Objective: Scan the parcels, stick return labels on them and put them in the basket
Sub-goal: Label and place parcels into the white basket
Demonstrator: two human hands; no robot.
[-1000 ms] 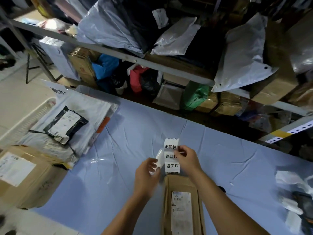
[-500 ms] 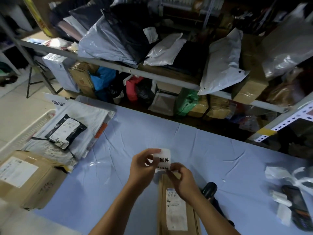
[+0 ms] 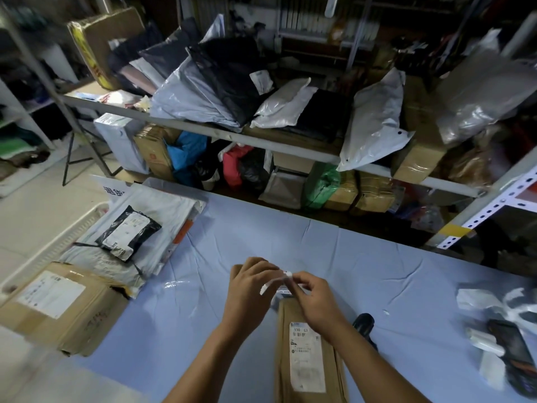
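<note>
A long brown cardboard parcel with a white shipping label lies on the blue table right in front of me. Above its far end, my left hand and my right hand both pinch a white strip of return labels, held between them edge-on and blurred. A black scanner lies just right of the parcel, partly hidden by my right forearm. The white basket stands at the left, holding grey and black mailer bags.
A brown box with a label sits at the near left by the basket. A dark handheld device and white backing scraps lie at the right. Metal shelves stuffed with parcels run behind the table.
The label strip, earlier upright with its print facing me, now lies flatter between my hands. Both hands stay above the parcel's far end. The view has tilted up.
</note>
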